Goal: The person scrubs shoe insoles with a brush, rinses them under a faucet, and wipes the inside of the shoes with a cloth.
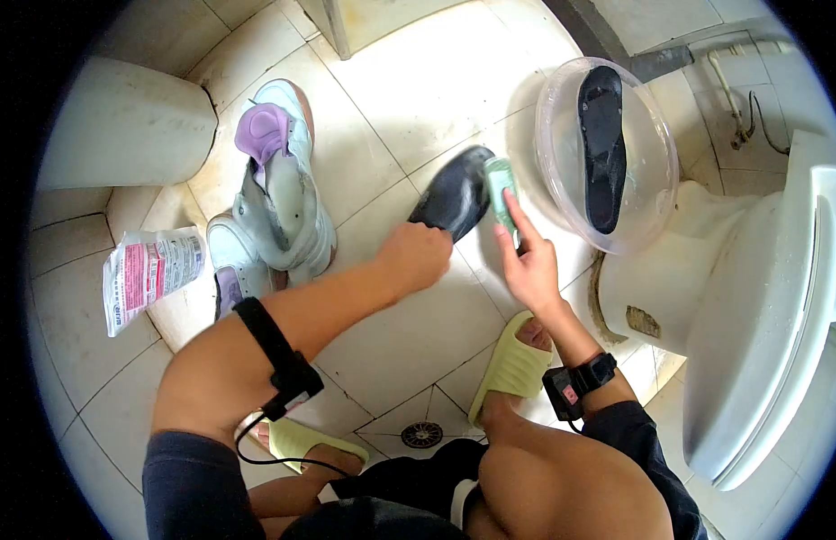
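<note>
My left hand (420, 256) is closed round the near end of a black insole (452, 195), whose wet-looking wide end points away from me. In my right hand (529, 267) is a pale green scrub brush (501, 187), gripped with the fingers along its back. The brush stands on edge at the right side of the insole, and its bristles are mostly hidden. A second black insole (602, 148) lies lengthwise in a clear plastic basin (654, 202) to the right.
A pair of pale sneakers with purple tongues, one shoe (296, 198) upright, sits at the left beside a plastic pouch (154, 274). The toilet (751, 297) stands at the right. A floor drain (422, 436) lies between my green slippers (515, 367).
</note>
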Tool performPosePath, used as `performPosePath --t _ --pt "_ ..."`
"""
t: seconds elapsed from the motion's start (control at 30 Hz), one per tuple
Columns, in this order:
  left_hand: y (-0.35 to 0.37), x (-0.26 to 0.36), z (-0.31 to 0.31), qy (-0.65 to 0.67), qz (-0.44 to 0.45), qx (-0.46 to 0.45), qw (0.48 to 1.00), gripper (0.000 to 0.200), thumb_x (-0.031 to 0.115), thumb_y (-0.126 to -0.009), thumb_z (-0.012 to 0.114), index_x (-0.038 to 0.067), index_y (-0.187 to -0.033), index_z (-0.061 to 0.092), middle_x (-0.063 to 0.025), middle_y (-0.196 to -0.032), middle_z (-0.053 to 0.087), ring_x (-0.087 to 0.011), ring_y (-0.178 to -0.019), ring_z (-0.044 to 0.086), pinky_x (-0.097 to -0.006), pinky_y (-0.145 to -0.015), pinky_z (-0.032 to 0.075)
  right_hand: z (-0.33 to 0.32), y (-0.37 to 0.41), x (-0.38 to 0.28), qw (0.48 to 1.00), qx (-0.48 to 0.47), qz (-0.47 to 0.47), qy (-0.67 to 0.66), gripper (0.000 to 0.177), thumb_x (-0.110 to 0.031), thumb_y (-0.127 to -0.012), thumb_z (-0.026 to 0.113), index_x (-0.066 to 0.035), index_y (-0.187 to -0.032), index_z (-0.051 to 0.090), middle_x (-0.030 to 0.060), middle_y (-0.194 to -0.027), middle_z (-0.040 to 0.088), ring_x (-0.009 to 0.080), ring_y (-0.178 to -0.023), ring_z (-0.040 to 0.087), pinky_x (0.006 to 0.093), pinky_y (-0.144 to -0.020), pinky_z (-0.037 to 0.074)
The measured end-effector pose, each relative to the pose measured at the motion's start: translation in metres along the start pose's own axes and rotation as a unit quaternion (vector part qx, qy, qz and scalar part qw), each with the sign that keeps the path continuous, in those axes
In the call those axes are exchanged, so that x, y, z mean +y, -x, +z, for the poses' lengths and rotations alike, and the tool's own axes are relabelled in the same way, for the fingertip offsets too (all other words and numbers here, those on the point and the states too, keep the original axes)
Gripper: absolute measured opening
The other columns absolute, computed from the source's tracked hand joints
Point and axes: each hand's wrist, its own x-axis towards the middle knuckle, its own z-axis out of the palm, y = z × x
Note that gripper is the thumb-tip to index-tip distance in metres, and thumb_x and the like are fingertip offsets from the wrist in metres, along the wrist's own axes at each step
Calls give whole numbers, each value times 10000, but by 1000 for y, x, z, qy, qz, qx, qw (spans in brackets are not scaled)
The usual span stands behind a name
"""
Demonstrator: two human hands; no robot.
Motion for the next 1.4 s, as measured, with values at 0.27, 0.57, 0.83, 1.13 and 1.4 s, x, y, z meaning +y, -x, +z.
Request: performPosePath --t 0.27,0.57,0.83,1.13,1.4 --pt "66 15 26 -67 113 134 982 483 135 -795 537 -96 -1217 503 -224 -1312 471 -327 -1256 420 -419 -1075 318 30 20 25 954 -91 -221 183 477 -213 -881 592 -220 -1349 498 181 -721 645 351 -570 605 440 -566 505" --pt "73 10 40 -102 121 97 983 526 128 -821 497 -85 -1300 440 -198 -1430 365 -321 -1334 333 -412 -1109 280 26 -98 -3 993 25 -40 111 379 -265 -932 485 -149 -1283 570 236 -727 638 357 -644 641 450 -644 499" --pt "77 12 39 -22 110 58 992 462 92 -815 512 -46 -1255 491 -187 -1293 517 -334 -1191 490 -412 -1071 338 38 25 25 980 -33 -163 110 422 -179 -904 567 -110 -1319 527 195 -864 684 311 -750 667 396 -731 538" --pt "69 8 39 -72 128 155 977 438 134 -837 487 -44 -1236 519 -156 -1350 476 -265 -1267 433 -400 -1051 353 6 -46 -28 980 24 -187 64 518 -232 -891 604 -204 -1386 453 234 -677 633 346 -515 612 401 -511 478" --pt "-14 -12 -1 -88 46 206 973 457 158 -853 485 -20 -1273 505 -129 -1400 440 -271 -1300 405 -386 -1042 351 -104 -155 -192 915 174 -291 218 539 -177 -828 587 0 -1311 427 228 -682 623 418 -628 610 506 -601 487"
